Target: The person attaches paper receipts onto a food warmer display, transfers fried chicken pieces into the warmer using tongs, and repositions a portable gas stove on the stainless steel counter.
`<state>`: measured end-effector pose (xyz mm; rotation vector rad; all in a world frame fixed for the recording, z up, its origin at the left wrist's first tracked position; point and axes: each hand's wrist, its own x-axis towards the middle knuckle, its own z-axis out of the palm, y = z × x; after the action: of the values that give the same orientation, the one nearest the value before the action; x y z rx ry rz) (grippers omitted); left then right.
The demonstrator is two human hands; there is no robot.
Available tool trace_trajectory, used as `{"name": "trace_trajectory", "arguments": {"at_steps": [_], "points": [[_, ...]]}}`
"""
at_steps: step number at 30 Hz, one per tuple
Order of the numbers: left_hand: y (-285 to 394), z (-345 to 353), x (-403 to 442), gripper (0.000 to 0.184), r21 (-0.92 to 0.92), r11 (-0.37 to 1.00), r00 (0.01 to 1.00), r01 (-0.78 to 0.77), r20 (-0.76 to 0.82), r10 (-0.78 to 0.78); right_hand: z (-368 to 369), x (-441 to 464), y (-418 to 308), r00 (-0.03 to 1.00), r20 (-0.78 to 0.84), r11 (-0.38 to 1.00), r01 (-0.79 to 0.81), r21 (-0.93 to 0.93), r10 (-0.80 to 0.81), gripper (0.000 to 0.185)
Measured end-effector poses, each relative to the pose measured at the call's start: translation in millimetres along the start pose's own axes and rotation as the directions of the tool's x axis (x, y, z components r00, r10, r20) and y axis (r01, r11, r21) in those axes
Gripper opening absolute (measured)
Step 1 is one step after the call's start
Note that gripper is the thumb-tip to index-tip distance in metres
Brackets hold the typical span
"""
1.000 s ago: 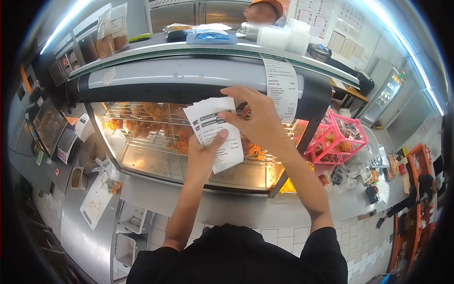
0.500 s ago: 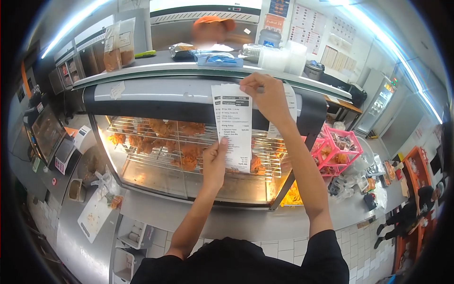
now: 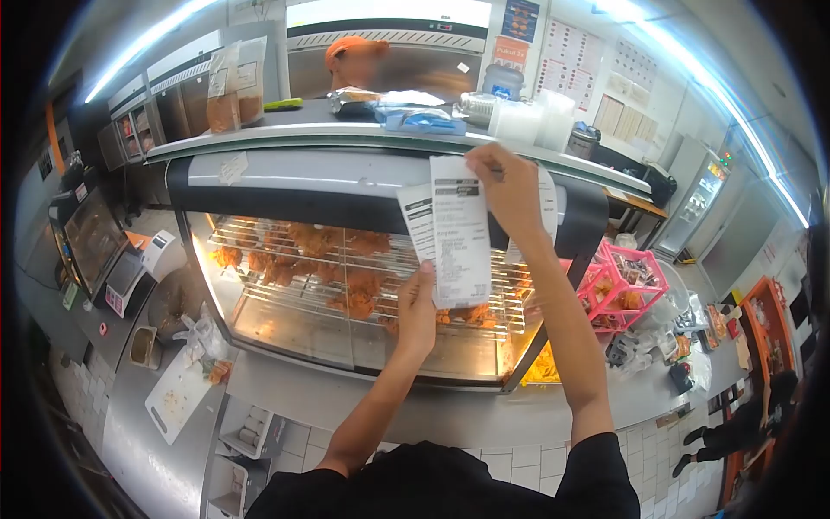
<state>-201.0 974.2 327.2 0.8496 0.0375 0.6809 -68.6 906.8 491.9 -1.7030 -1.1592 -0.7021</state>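
Note:
My right hand (image 3: pixel 506 186) is closed in a pinch on the top edge of a long printed receipt (image 3: pixel 462 238), which hangs in front of the glass warming case. My left hand (image 3: pixel 418 311) is closed, its thumb pressing the lower end of a second receipt (image 3: pixel 418 221). That slip leans to the left and is partly covered by the long one. Behind my right wrist, another paper slip (image 3: pixel 547 203) shows against the top of the case. The receipts' small print is too blurred to read.
The lit warming case (image 3: pixel 294 333) holds fried chicken (image 3: pixel 359 281) on wire racks. Pink baskets (image 3: pixel 635 277) with packets stand at its right. A cutting board (image 3: pixel 177 402) lies lower left. A person in an orange cap (image 3: pixel 354 50) is behind the counter; another person (image 3: pixel 752 424) is far right.
The long receipt has shifted right of the second one, which now tilts left and shows more. The camera view has moved slightly. The person in the orange cap has turned and moved left.

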Motion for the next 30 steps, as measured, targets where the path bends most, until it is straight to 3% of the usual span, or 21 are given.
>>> {"name": "trace_trajectory", "arguments": {"at_steps": [2,3,5,7,8,9,10,11,13,14,15,16,18,19,20,21,23,25,26,28,30], "points": [[-5,0,-2,0.045,0.029,0.997,0.997,-0.069,-0.018,0.069,0,10,9,0.995,-0.045,0.98,0.079,-0.18,-0.088,0.011],[-9,-5,-2,0.045,0.032,0.997,0.998,-0.068,-0.016,0.068,2,15,11,0.995,-0.047,0.981,0.077,-0.18,-0.087,0.011],[-20,-17,-8,0.045,0.068,0.983,0.975,-0.171,-0.13,0.179,4,23,15,0.99,-0.011,0.898,0.122,-0.423,-0.14,0.014],[-19,-36,-21,0.045,0.261,0.944,0.947,-0.202,-0.193,0.256,11,27,27,0.982,0.007,0.861,0.168,-0.48,-0.187,0.012],[-36,-71,-33,0.043,0.642,0.741,0.881,-0.194,-0.219,0.42,13,26,36,0.974,0.031,0.818,0.208,-0.536,-0.227,0.011],[-46,-92,-44,0.042,0.78,0.606,0.848,-0.156,-0.209,0.488,16,23,42,0.957,0.023,0.714,0.232,-0.661,-0.289,0.014],[-45,-103,-57,0.042,0.857,0.485,0.818,-0.172,-0.151,0.556,19,17,51,0.96,-0.051,0.817,0.205,-0.539,-0.275,0.016],[-39,-110,-70,0.041,0.923,0.301,0.748,-0.24,-0.021,0.663,39,16,67,0.954,-0.093,0.726,0.152,-0.67,-0.285,0.017],[-1,-87,-86,0.04,0.879,-0.038,0.567,-0.474,0.338,0.751,31,7,43,0.937,0.251,0.267,0.313,-0.912,-0.242,0.016],[22,-52,-84,0.039,0.777,-0.039,0.535,-0.628,0.467,0.704,44,15,48,0.98,0.191,0.412,0.198,-0.889,-0.06,0.015],[49,10,-82,0.034,0.555,0.234,0.578,-0.798,0.597,0.556,43,14,47,0.977,0.184,0.514,0.214,-0.83,-0.111,0.015],[76,71,-81,0.029,0.339,0.558,0.598,-0.758,0.703,0.385,36,9,43,0.977,0.143,0.547,0.206,-0.812,-0.157,0.015],[80,154,-93,0.025,0.078,0.554,0.218,-0.829,0.957,0.192,34,-3,22,0.965,0.05,0.524,0.183,-0.832,-0.258,0.015],[82,196,-99,0.024,-0.041,0.606,0.009,-0.794,0.997,0.079,29,-5,16,0.959,0.028,0.505,0.173,-0.845,-0.281,0.015],[67,222,-122,0.022,-0.23,0.672,-0.087,-0.704,0.967,0.24,31,-7,8,0.954,0.014,0.492,0.167,-0.855,-0.299,0.016],[60,243,-144,0.023,-0.263,0.756,-0.183,-0.599,0.965,0.19,30,-8,4,0.951,0.006,0.477,0.16,-0.864,-0.308,0.016],[49,276,-186,0.027,-0.37,0.774,-0.388,-0.513,0.905,0.175,30,-9,-2,0.946,-0.003,0.449,0.15,-0.881,-0.323,0.016],[42,295,-228,0.028,-0.478,0.769,-0.455,-0.425,0.847,0.275,27,-7,-10,0.942,-0.001,0.422,0.15,-0.894,-0.336,0.016],[40,295,-242,0.028,-0.48,0.765,-0.45,-0.429,0.848,0.28,30,-5,-12,0.944,0.007,0.42,0.153,-0.895,-0.329,0.017],[42,288,-248,0.024,-0.573,0.766,-0.403,-0.292,0.8,0.445,33,-5,-13,0.958,0.035,0.437,0.162,-0.885,-0.284,0.017],[66,264,-227,0.026,-0.493,0.775,-0.401,-0.394,0.852,0.338,41,-2,-7,0.979,0.073,0.512,0.164,-0.843,-0.192,0.016]]}}
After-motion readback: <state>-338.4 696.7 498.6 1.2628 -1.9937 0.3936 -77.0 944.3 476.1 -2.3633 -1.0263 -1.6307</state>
